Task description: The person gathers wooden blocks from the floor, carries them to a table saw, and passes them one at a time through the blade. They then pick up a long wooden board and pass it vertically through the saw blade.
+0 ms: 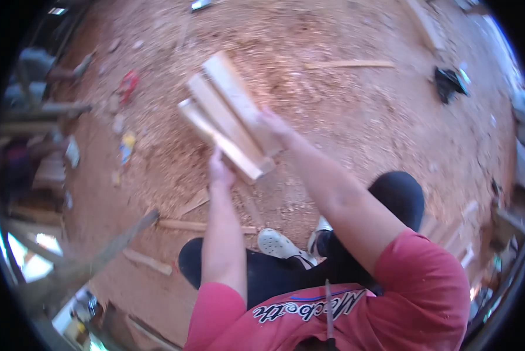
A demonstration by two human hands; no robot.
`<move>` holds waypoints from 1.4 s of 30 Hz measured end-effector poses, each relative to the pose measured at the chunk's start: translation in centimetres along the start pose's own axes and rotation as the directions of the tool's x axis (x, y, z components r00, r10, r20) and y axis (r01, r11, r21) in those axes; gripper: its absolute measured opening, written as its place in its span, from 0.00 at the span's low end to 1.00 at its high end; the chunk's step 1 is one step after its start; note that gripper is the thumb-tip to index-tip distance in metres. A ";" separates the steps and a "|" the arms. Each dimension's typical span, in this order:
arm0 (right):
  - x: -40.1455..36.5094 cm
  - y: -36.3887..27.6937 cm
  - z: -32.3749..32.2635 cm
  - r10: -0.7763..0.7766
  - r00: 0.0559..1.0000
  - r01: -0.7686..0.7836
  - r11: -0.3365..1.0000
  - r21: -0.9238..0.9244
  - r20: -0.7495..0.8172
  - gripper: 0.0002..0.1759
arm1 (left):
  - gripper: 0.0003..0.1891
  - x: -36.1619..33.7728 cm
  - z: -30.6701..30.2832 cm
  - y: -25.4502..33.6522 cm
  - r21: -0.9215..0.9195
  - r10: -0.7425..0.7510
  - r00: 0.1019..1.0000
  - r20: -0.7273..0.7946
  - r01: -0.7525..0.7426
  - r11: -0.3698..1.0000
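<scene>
Several pale wooden boards (223, 111) lie side by side in a bundle, held slanted above the shaving-covered ground. My left hand (220, 169) is closed around the near left edge of the bundle, its thumb up along the side. On the opposite side, my right hand (274, 127) presses against the rightmost board (233, 88), fingers partly blurred. The fingers under the boards are hidden. Below the bundle, my feet wear light clogs (279, 243).
Wood shavings (309, 99) cover the reddish ground. A thin wooden strip (350, 64) and a black plastic bag (448, 85) lie to the right. A rough pole (116, 240) juts in at lower left. At the left edge, another person's hand (82, 65) is blurred.
</scene>
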State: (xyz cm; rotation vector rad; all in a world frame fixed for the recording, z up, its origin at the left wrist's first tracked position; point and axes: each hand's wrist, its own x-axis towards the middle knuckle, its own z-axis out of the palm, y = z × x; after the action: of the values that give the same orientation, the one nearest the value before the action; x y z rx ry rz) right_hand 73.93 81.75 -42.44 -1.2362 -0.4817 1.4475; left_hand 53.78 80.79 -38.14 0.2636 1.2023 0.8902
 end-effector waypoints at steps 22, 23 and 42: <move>-3.3 -3.5 0.0 0.435 0.800 -0.546 0.814 0.200 0.413 0.44 | 0.47 -1.0 -0.7 0.6 0.048 0.043 0.972 0.233 -0.055 0.997; -3.1 -3.4 -0.2 0.390 0.853 -0.468 0.866 0.177 0.346 0.43 | 0.47 -0.9 -0.4 0.5 0.044 0.078 0.972 0.220 -0.090 0.995; -41.8 -20.2 -0.2 0.663 0.745 -0.485 0.615 0.622 -0.076 0.41 | 0.31 -36.9 10.8 4.4 0.463 -0.472 0.858 0.201 0.342 0.818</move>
State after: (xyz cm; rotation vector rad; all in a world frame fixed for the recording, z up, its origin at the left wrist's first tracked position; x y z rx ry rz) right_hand 76.67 50.32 -8.34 -1.1177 0.6198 1.7191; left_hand 58.42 60.18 -5.75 0.4453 1.0844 0.1896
